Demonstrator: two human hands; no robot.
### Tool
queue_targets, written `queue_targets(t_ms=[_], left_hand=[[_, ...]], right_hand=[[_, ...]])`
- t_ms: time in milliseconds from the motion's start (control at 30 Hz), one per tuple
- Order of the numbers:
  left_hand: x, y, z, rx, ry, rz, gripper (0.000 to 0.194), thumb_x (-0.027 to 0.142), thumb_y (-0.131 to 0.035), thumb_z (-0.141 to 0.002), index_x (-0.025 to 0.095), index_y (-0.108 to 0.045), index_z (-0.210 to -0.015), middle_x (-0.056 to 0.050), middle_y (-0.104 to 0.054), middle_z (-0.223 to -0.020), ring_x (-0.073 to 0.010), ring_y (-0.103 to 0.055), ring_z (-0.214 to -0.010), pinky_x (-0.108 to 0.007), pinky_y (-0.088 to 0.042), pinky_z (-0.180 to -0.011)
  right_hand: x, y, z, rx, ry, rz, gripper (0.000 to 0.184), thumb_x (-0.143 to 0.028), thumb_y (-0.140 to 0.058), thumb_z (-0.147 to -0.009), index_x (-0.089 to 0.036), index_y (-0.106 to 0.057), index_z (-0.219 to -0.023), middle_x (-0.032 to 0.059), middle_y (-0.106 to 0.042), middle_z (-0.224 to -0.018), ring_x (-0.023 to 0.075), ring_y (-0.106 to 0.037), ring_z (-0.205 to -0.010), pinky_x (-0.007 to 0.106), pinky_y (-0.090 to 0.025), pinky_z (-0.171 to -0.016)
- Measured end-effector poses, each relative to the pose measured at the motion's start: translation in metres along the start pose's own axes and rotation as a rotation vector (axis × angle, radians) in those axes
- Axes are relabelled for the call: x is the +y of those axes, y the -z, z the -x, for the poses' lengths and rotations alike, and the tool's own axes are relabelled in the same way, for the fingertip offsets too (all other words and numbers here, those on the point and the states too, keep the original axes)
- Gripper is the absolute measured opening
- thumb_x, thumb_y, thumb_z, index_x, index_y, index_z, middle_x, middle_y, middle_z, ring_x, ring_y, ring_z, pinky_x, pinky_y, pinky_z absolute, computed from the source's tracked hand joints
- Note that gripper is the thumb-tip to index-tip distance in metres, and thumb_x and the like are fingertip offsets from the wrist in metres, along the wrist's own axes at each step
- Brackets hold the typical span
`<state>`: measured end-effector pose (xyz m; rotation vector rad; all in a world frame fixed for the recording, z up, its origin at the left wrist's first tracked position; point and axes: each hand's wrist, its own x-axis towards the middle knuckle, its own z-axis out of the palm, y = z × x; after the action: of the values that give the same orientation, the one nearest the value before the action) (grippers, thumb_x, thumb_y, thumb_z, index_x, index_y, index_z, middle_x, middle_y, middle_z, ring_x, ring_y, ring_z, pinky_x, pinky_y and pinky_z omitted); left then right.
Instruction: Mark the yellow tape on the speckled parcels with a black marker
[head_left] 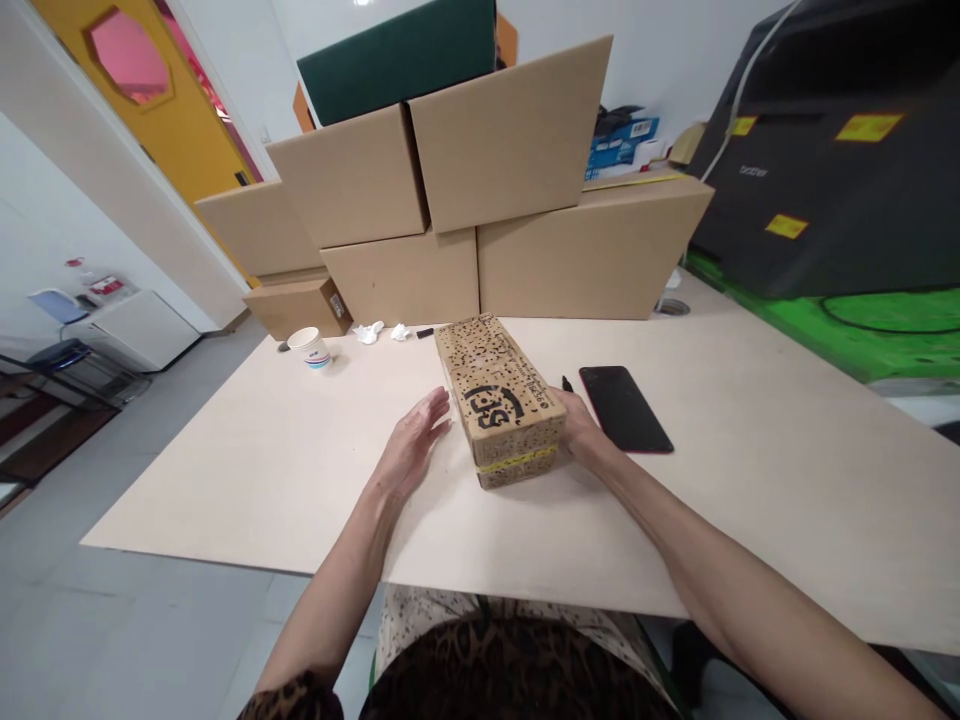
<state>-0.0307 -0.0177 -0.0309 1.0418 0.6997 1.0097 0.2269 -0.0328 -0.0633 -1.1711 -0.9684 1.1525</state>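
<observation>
A long cardboard box [506,385] printed with dark speckles and a black logo lies on the pale table, a strip of yellow tape around its near end. To its left my left hand [420,430] is open, fingers stretched and close to the side of the box. My right hand [581,425] is at the box's right side, fingers partly hidden behind it. From that hand a black marker [567,384] sticks up. Just right of it a dark phone-like slab [625,408] with a red edge lies flat. Beyond the box's far end is a small black cap-like piece [425,333].
Large cardboard boxes [401,280] are stacked along the back, a dark green box [397,60] on top. A paper cup [308,348] and crumpled tissues [369,332] sit at the back left. A black-covered machine [810,160] stands on green material at right.
</observation>
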Motion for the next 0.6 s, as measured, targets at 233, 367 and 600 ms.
queue_targets(t_ms=[233, 367, 600], left_hand=[[-0.002, -0.004, 0.002, -0.103, 0.005, -0.087, 0.068, 0.059, -0.076, -0.081, 0.030, -0.062, -0.141, -0.006, -0.041, -0.164, -0.0376, -0.028, -0.155, -0.053, -0.024, -0.124], [0.004, -0.005, 0.005, -0.159, -0.195, -0.080, 0.067, 0.060, -0.075, -0.080, 0.032, -0.063, -0.140, -0.001, -0.034, -0.168, -0.0335, -0.017, -0.159, -0.047, -0.019, -0.128], [0.008, -0.005, 0.010, -0.148, -0.262, 0.000, 0.060, 0.055, -0.077, -0.080, 0.027, -0.069, -0.132, -0.004, -0.041, -0.164, -0.0346, -0.024, -0.157, -0.048, -0.022, -0.127]], right_hand=[[-0.015, -0.007, 0.014, -0.109, 0.068, -0.176, 0.046, -0.064, -0.066, -0.082, -0.027, -0.075, -0.108, 0.0029, -0.078, -0.116, 0.0276, -0.066, -0.121, 0.040, -0.054, -0.099], [-0.028, -0.014, 0.024, -0.183, 0.135, -0.257, 0.046, -0.067, -0.056, -0.088, -0.033, -0.071, -0.114, -0.0006, -0.075, -0.124, 0.0270, -0.059, -0.134, 0.043, -0.051, -0.107], [-0.039, -0.016, 0.031, -0.168, 0.177, -0.321, 0.050, -0.068, -0.049, -0.090, -0.030, -0.069, -0.116, 0.0023, -0.071, -0.133, 0.0269, -0.055, -0.139, 0.045, -0.045, -0.114]])
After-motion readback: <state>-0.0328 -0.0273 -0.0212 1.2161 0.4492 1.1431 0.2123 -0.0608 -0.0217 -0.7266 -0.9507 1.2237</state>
